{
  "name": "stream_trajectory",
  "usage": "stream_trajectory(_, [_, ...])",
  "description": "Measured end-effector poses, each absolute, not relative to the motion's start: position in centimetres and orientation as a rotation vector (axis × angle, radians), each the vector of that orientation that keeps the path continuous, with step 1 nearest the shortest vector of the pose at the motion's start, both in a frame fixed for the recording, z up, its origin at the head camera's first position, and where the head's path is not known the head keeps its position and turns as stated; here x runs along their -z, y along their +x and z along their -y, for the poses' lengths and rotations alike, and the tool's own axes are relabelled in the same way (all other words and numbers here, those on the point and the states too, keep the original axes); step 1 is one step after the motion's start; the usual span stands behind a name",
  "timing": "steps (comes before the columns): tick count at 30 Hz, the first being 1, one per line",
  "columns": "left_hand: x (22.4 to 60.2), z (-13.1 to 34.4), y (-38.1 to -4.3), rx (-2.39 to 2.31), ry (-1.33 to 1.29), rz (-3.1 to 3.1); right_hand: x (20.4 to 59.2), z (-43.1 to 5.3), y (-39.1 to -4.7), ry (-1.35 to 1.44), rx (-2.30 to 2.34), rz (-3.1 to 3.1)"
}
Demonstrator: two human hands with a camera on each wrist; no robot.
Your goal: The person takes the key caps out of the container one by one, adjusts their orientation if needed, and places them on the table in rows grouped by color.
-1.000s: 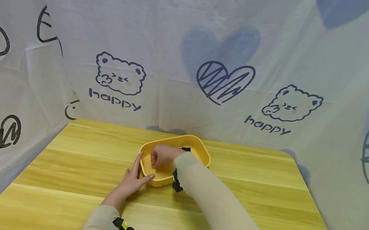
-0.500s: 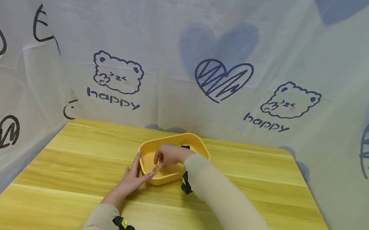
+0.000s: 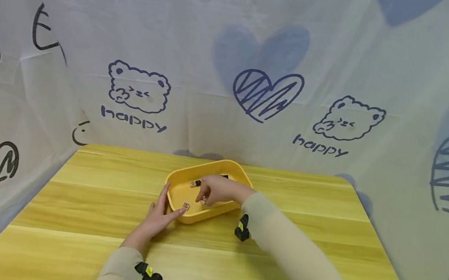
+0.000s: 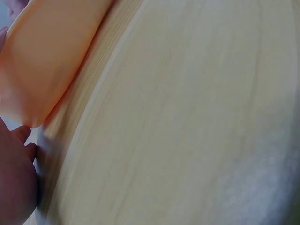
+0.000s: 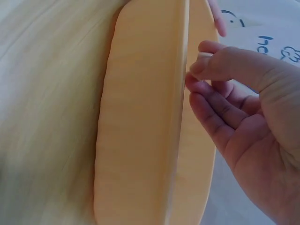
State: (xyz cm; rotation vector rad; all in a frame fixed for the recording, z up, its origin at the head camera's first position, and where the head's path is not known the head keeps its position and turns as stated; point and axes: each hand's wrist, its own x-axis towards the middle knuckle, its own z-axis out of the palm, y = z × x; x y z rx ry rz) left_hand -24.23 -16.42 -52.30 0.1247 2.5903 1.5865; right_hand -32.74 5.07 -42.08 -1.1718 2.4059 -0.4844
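A yellow plastic tray (image 3: 183, 220) sits at the back of the table. My left hand (image 3: 155, 220) rests against its left corner, fingers and thumb spread along the outside and rim. Inside the tray, my right hand (image 3: 214, 189) pinches a small pale piece (image 5: 205, 55) between thumb and forefinger; its kind is mostly hidden by the fingertips. A small tan square block (image 3: 186, 206) with a dark mark lies near the left thumb. Further back lie another tan block (image 3: 192, 184) and a black piece (image 3: 198, 183) beside it.
Another black item (image 3: 225, 176) shows at the tray's far side, partly behind the right hand. The wooden table (image 3: 74, 215) extends around the tray. Behind it hangs a white cloth (image 3: 201, 123) printed with hearts and bears.
My right hand has moved right inside the tray, uncovering the tan blocks and a black piece. The tan block by the left thumb was under its fingers half a second ago. The left hand stays.
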Motion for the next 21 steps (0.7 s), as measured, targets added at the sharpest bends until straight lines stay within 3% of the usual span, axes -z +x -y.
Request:
stream_trajectory(11, [52.1, 16.3, -24.2, -1.57, 0.096, -2.581, 42.8, -8.8, -30.8, -1.282, 0.707, -2.404])
stream_trajectory(21, [52.2, 16.3, -24.2, -1.582, 0.125, -2.581, 44.0, -11.5, -27.9, -1.15, 0.995, -2.409])
